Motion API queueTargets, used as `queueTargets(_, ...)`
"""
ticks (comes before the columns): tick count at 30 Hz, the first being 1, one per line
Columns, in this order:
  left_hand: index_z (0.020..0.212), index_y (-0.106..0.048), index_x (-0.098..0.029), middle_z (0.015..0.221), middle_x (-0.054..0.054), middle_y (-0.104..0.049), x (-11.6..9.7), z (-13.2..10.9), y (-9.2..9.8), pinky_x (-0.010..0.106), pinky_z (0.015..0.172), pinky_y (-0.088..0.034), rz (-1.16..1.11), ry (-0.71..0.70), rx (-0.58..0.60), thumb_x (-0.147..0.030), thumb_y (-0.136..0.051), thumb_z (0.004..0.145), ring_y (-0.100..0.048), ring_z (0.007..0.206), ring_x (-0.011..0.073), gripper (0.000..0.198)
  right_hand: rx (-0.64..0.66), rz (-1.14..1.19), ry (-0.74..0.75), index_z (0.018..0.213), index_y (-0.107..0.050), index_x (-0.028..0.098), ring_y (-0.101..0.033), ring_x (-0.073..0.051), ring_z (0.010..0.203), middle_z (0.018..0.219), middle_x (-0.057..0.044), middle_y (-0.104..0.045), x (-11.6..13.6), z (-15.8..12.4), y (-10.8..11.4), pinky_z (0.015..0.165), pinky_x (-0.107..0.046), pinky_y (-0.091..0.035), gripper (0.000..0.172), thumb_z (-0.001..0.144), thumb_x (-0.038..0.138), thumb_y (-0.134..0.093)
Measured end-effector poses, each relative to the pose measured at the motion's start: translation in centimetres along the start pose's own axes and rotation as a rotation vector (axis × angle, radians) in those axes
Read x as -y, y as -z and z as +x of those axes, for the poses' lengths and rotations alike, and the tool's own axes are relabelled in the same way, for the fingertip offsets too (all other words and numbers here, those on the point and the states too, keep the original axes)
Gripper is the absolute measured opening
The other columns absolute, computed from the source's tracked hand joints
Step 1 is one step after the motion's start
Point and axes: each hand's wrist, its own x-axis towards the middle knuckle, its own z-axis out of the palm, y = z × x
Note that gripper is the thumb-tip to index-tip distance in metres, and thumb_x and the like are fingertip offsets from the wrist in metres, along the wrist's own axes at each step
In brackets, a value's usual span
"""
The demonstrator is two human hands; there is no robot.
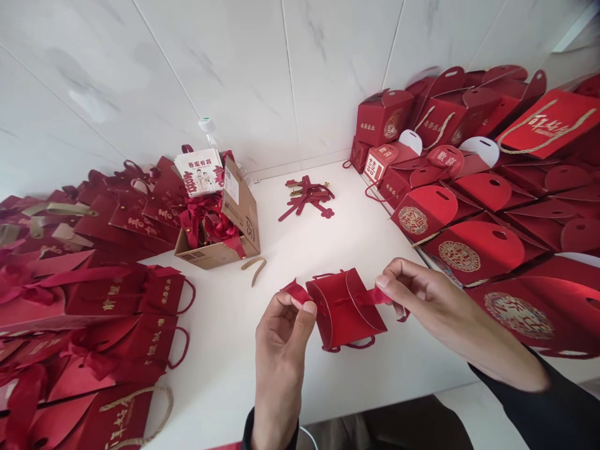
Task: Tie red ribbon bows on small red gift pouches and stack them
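A small red gift box (344, 322) with curved flaps and cord handles rests on the white table in front of me. A red ribbon (375, 296) crosses its top. My left hand (285, 337) pinches one end of the ribbon between thumb and fingertips, just left of the box. At the box's right side, my right hand (417, 297) has its fingers closed on the other end. Both ends are lifted off the box and stretched apart. Whether the ribbon is knotted in the middle, I cannot tell.
An open cardboard box (244, 212) holds ribbons and printed cards (200, 172). Red straps (307, 197) lie in a pile behind my box, near a loose beige strip (253, 269). Finished-looking red boxes crowd the left (117, 300) and more red boxes (487, 244) are stacked right.
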Motion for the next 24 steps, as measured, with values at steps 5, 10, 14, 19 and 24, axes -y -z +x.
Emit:
queueTargets(5,0.092,-0.065,-0.021,0.082,0.0,-0.064,0.0,-0.3,-0.5,0.021,0.066,-0.049,-0.048,0.012,-0.103,-0.037,-0.081,0.084,-0.056,0.072,0.012,0.023,0.021,-0.034,-0.036,0.081,-0.058,0.025,-0.027,-0.012,0.053,0.062,0.008,-0.032,0.5,-0.2,0.1,0.045,-0.025,-0.026,0.04,0.091,0.064,-0.062)
queueTargets(10,0.117,-0.072,-0.023,0.08,-0.001,-0.058,0.0,-0.2,-0.5,0.022,0.067,-0.048,-0.068,0.16,-0.088,-0.042,-0.083,0.08,-0.049,0.068,0.0103,0.043,0.106,-0.097,-0.019,0.089,-0.063,0.025,-0.028,-0.012,0.053,0.062,0.007,-0.036,0.0,-0.2,0.7,0.046,-0.026,-0.025,0.037,0.092,0.062,-0.061)
queueTargets(14,0.108,-0.075,-0.02,0.074,-0.001,-0.06,-0.4,-0.5,-0.4,0.021,0.063,-0.047,-0.01,0.13,-0.081,-0.043,-0.082,0.082,-0.051,0.066,0.0099,0.036,0.077,-0.054,0.023,0.081,-0.061,0.025,-0.028,-0.011,0.047,0.06,0.007,-0.041,0.6,-0.7,0.5,0.042,-0.024,-0.023,0.041,0.092,0.064,-0.059)
queueTargets(19,0.11,-0.071,-0.021,0.071,-0.002,-0.064,-1.7,-1.0,-0.2,0.021,0.064,-0.052,-0.075,0.093,-0.013,-0.036,-0.082,0.083,-0.058,0.064,0.0103,0.033,-0.022,-0.063,0.132,0.083,-0.064,0.025,-0.045,-0.015,0.052,0.064,0.002,-0.057,1.3,-0.9,0.2,0.045,-0.026,-0.035,0.043,0.095,0.065,-0.053)
queueTargets(24,0.088,-0.067,-0.019,0.07,0.0,-0.067,-1.8,-0.6,-0.2,0.022,0.062,-0.052,0.029,0.027,-0.059,-0.038,-0.081,0.083,-0.06,0.064,0.0123,0.024,-0.01,-0.066,0.111,0.076,-0.055,0.025,-0.032,-0.013,0.053,0.064,0.005,-0.039,1.7,-0.9,0.1,0.046,-0.026,-0.033,0.044,0.098,0.063,-0.05)
